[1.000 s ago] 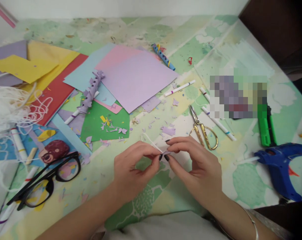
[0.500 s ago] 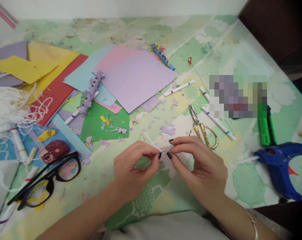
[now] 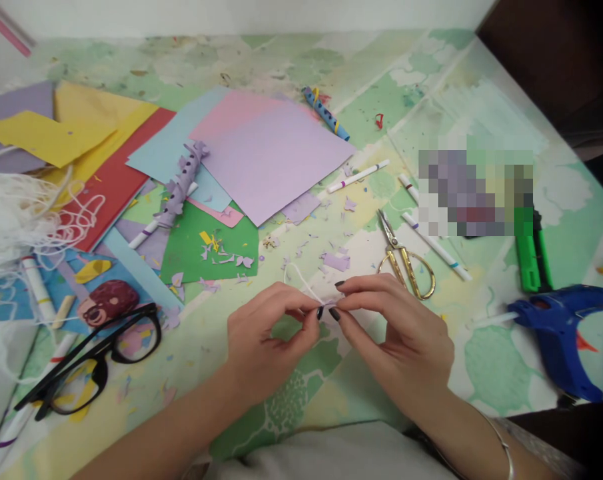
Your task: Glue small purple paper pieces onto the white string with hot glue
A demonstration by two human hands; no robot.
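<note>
My left hand (image 3: 268, 337) is closed in a pinch on a white string (image 3: 304, 279), whose loose part curves up and away from the fingertips. A tiny pale purple scrap (image 3: 330, 303), probably paper, shows between the two hands. Close beside it, my right hand (image 3: 406, 337) pinches the scrap's other side with thumb and a finger, another finger raised. The fingertips partly cover both small things. Just beyond my right hand lie gold-handled scissors (image 3: 404, 257), and a purple paper piece (image 3: 336, 261) is on the table behind the fingertips.
Coloured paper sheets (image 3: 276, 157) and a tangle of white string (image 3: 26, 220) cover the left and back. Black glasses (image 3: 104, 363) lie at left. Several markers (image 3: 358, 177) are scattered about. At right are a blue glue gun (image 3: 556, 340) and a pixelated patch.
My right fingertips have shifted slightly left, nearer to my left hand. The string's loop has opened a little wider. Things on the table stay put.
</note>
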